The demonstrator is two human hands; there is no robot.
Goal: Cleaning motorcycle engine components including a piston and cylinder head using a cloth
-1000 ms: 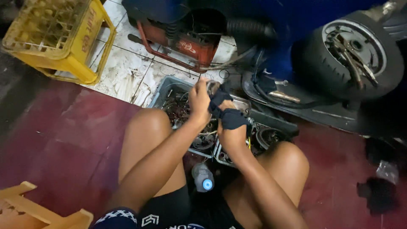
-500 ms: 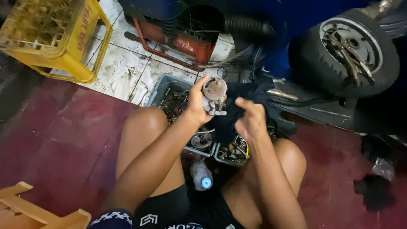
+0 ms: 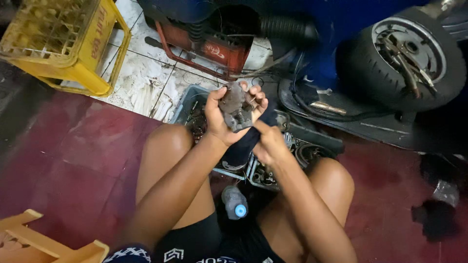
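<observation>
Left hand (image 3: pixel 220 117): I see it closed around a grimy metal engine part (image 3: pixel 235 106).
Right hand (image 3: pixel 271 144): pinches a dark rag (image 3: pixel 243 146) against it.

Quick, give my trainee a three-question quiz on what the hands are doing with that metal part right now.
1. True or false: the left hand grips the grimy metal part.
2. What does the right hand hold? A) dark cloth B) bottle C) wrench
3. What colour is the crate at the upper left?

Key: 1 true; 2 A, the dark cloth; 3 yellow.
</observation>
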